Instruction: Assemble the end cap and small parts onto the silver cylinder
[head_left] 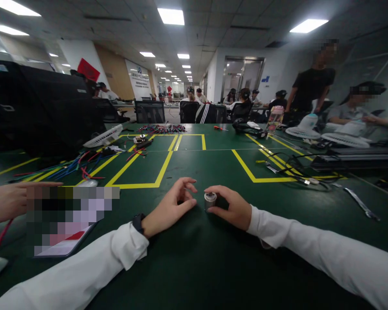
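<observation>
Green bench [210,271], left hand [170,209], right hand [235,209], small metal cylinder [210,201].
On my feed, the left fingers curl loosely around nothing; the right fingers grasp the cylinder's sides, seemingly steadying it with its top uncovered. It's between the hands, on or just above the bench, long axis near vertical, end face up.

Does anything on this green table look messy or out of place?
Yes: black cables at right lie tangled across yellow tape, and colored wires at left sprawl loosely. The small metal cylinder in the right hand looks upright, nothing odd.
</observation>
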`<state>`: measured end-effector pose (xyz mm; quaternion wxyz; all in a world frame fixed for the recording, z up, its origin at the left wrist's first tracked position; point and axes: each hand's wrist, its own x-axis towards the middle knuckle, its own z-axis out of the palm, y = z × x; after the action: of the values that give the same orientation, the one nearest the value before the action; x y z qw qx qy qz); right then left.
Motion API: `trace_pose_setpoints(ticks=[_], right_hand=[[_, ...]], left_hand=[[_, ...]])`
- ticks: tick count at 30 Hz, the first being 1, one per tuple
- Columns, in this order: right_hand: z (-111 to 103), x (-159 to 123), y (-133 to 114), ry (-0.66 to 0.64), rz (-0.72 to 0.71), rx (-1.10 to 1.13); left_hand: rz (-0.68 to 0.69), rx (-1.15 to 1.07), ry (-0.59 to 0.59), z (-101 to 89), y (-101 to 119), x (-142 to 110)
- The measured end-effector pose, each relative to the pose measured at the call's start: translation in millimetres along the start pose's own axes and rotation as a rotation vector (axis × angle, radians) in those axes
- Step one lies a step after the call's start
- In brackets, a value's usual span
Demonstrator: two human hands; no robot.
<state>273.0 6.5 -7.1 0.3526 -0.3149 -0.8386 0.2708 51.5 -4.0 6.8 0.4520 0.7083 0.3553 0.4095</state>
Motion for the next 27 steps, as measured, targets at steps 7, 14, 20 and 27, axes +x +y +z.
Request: trace_pose_setpoints(ticks=[7, 14, 20, 27], right_hand=[[-5.8, 1.5, 7.0, -0.096, 0.184, 0.302], [-9.2, 0.8, 6.8, -0.162, 0.198, 0.344], [-8.0, 2.0, 3.9, -0.133, 0.198, 0.337], [-7.9, 1.9, 1.9, -0.126, 0.201, 0.276]], left_hand=[[0.029, 0.211, -0.078, 20.4, 7.1, 8.1], [0.030, 0.318, -0.131, 20.6, 5.3, 13.0], [0.070, 0.287, -0.105, 19.4, 9.1, 12.5], [0.102, 0.325, -0.084, 19.0, 11.3, 13.3]])
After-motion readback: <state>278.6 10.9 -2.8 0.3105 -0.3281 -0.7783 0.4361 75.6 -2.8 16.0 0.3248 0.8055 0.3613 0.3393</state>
